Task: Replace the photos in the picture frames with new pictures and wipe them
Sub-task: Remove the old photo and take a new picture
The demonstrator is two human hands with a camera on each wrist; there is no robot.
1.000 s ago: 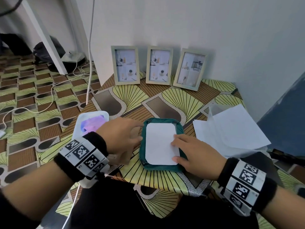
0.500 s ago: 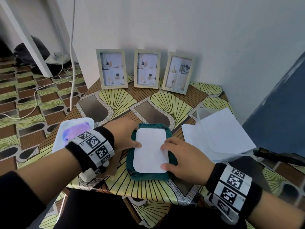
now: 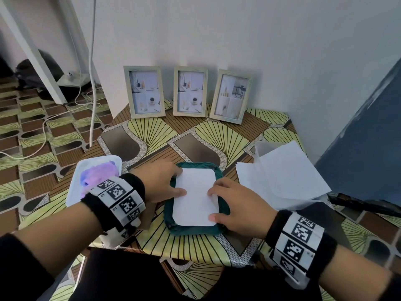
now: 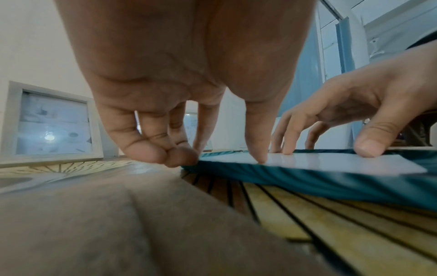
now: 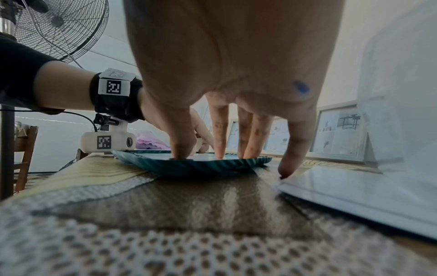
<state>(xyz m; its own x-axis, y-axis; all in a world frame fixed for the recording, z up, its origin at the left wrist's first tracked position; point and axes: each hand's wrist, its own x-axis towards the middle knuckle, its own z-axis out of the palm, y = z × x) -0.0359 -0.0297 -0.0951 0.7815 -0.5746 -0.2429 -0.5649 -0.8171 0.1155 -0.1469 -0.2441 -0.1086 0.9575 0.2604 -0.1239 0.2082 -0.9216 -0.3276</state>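
Observation:
A teal frame (image 3: 195, 230) lies flat near the table's front edge, with a white sheet (image 3: 195, 200) on top of it. My left hand (image 3: 175, 181) is at the frame's left side. Its thumb presses on the sheet (image 4: 331, 162) and its fingers (image 4: 165, 155) touch the teal edge (image 4: 307, 179). My right hand (image 3: 217, 203) presses the sheet's right side with straight fingers (image 5: 220, 142) and thumb, and its little finger rests on the table. Three pale picture frames (image 3: 144, 92) (image 3: 190, 91) (image 3: 231, 96) stand against the wall, each holding a photo.
A white tray (image 3: 73, 192) with a purple cloth (image 3: 97, 174) sits at the table's left edge. Loose white papers (image 3: 282, 177) lie at the right, beside a blue panel (image 3: 368, 137). Cables trail on the floor at the left.
Both hands have stayed at the sheet's sides. My left thumb has slid a little further onto the sheet. The head view has shifted.

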